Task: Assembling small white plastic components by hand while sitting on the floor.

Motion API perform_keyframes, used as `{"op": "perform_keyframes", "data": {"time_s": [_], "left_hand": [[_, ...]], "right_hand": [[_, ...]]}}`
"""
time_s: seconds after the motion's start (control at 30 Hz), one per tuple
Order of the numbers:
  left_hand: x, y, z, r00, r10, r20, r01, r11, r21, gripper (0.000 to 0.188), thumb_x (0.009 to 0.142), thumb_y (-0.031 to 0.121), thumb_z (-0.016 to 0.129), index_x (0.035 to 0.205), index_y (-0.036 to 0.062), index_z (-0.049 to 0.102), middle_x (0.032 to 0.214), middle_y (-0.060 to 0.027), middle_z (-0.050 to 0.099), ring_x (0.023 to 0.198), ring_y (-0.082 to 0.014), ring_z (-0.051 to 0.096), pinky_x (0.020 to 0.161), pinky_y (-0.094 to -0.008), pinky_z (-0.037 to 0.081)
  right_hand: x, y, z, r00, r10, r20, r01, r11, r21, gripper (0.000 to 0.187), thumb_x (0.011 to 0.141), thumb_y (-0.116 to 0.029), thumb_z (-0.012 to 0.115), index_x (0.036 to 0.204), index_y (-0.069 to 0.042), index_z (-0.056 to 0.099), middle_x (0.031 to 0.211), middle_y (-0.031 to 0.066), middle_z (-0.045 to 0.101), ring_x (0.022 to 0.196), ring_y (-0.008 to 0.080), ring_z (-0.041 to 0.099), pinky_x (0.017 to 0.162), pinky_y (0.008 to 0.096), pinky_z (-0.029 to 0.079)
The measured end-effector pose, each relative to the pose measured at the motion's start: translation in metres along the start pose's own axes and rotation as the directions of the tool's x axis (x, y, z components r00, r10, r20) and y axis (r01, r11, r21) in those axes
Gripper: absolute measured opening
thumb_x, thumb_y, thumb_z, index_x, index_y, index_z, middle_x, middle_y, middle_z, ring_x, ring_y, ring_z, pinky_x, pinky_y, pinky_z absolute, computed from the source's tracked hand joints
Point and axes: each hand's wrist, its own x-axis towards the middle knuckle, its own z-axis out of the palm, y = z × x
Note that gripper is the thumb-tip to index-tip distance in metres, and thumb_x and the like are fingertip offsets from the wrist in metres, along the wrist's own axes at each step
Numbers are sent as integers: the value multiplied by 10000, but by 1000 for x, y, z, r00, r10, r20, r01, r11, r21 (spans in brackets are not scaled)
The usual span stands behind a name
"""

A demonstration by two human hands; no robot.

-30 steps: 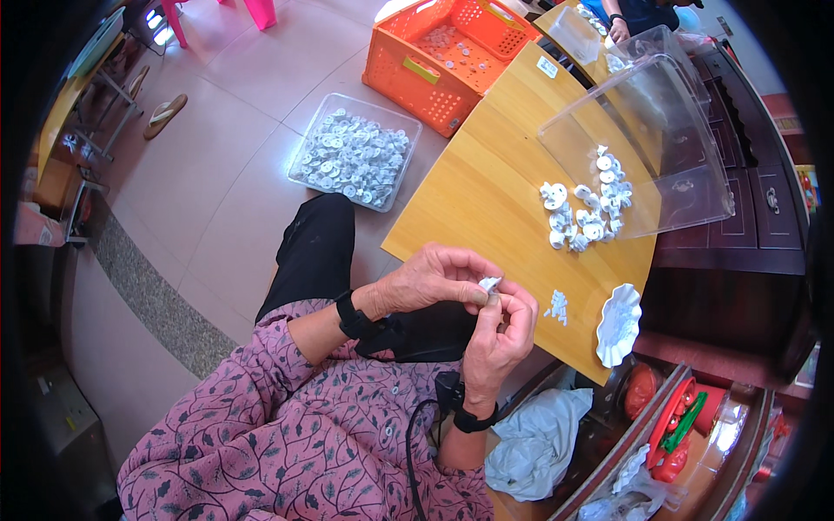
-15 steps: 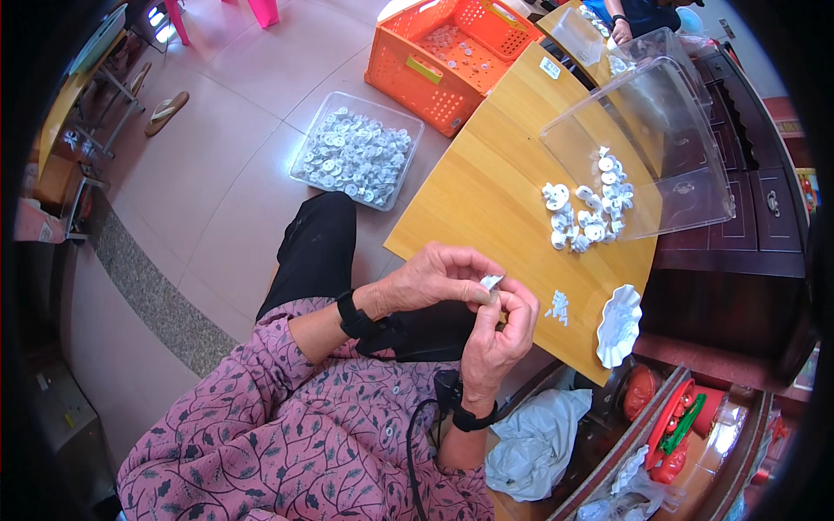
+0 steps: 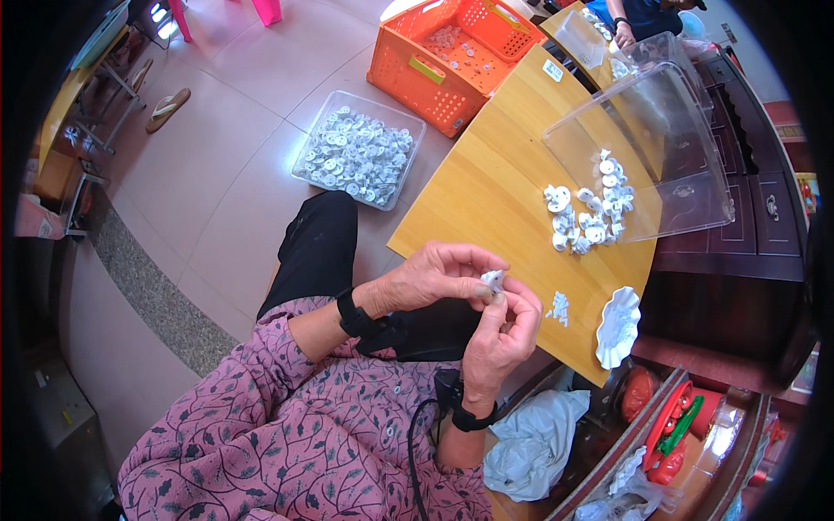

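Between the fingertips of both hands is a small white plastic part (image 3: pixel 493 279), held above my lap by the table's near edge. My left hand (image 3: pixel 441 276) pinches it from the left with thumb and forefinger. From the right, my right hand (image 3: pixel 504 334) grips its lower side, and the fingers partly hide it. On the wooden table (image 3: pixel 486 187) lies a cluster of round white plastic parts (image 3: pixel 594 233). Closer to my right hand is a little heap of tiny white pieces (image 3: pixel 559 309). A white scalloped dish (image 3: pixel 618 328) stands at the table's right edge.
A clear tub full of white parts (image 3: pixel 358 152) stands on the floor, left of the table. Behind it is an orange crate (image 3: pixel 426 78). A clear plastic box (image 3: pixel 643 148) lies tipped on the table. An open drawer (image 3: pixel 686 434) is at the lower right. Another person's hand (image 3: pixel 624 35) works at the far end.
The small white part has turned slightly between my fingertips and more of it shows above them. Both hands stay in nearly the same place.
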Motion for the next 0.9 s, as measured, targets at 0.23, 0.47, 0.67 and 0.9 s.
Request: {"op": "perform_keyframes", "data": {"time_s": [0.23,0.47,0.67,0.9], "left_hand": [[-2,1,-1,1000,7,17,-4,980,-200,412,950,67,667,1331,-40,553,1152,-135,660,1000,-195,686,878,-330,597],[-3,2,0,999,20,27,-14,976,-217,412,942,60,676,1322,-44,557,1166,-136,658,1012,-197,684,911,-333,581],[-4,4,-1,999,28,31,-22,983,-184,417,933,43,683,1323,-43,559,1184,-119,652,1066,-174,658,951,-313,554],[-4,3,-2,999,27,36,-19,981,-194,417,928,24,684,1322,-39,563,1194,-112,649,1096,-165,641,971,-308,538]], "right_hand": [[-2,-1,1,999,-33,-29,32,999,-16,61,973,-8,568,975,53,562,1165,178,598,939,187,645,792,295,570],[1,-11,4,996,-9,-94,6,999,-39,88,910,-45,650,884,4,581,1032,186,647,929,300,657,781,397,538],[0,-10,4,996,-47,-79,41,996,-78,104,911,-62,666,883,-2,585,1023,178,650,925,304,654,785,403,529],[1,-8,4,993,-98,-60,94,993,-78,61,942,-16,607,910,35,594,1084,156,621,884,200,648,670,294,592]]}}
